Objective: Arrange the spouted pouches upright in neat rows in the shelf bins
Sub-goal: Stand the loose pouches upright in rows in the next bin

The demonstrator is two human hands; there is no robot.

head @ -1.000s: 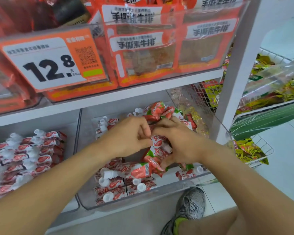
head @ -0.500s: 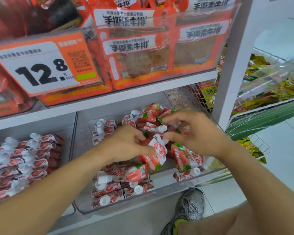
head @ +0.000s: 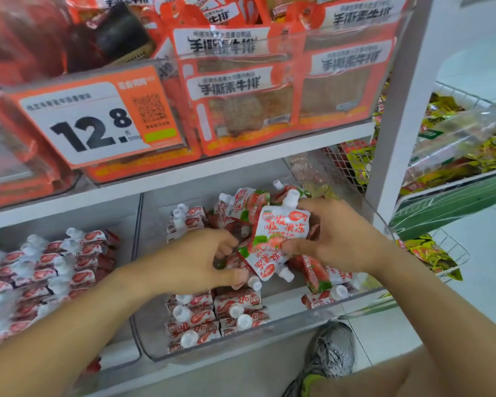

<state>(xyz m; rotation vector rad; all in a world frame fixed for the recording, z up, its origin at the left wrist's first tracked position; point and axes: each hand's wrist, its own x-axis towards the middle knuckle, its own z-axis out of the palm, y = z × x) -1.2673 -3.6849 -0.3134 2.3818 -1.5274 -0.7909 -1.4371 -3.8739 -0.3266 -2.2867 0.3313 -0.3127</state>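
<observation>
Middle shelf bin: front-left rows of spouted pouches stand upright, caps showing. Behind and to the right we see a loose heap, pouches lying askew. Our right hand holds one pouch upright above the heap, thumb and fingers pinching its sides. Our left hand curls around another pouch below. Left-hand bin looks orderly. We judge roughly half remains.

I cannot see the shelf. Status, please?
Right hand holds upright pouch. Left hand grips loose pouches. Clear bin half sorted, heap remaining.
</observation>
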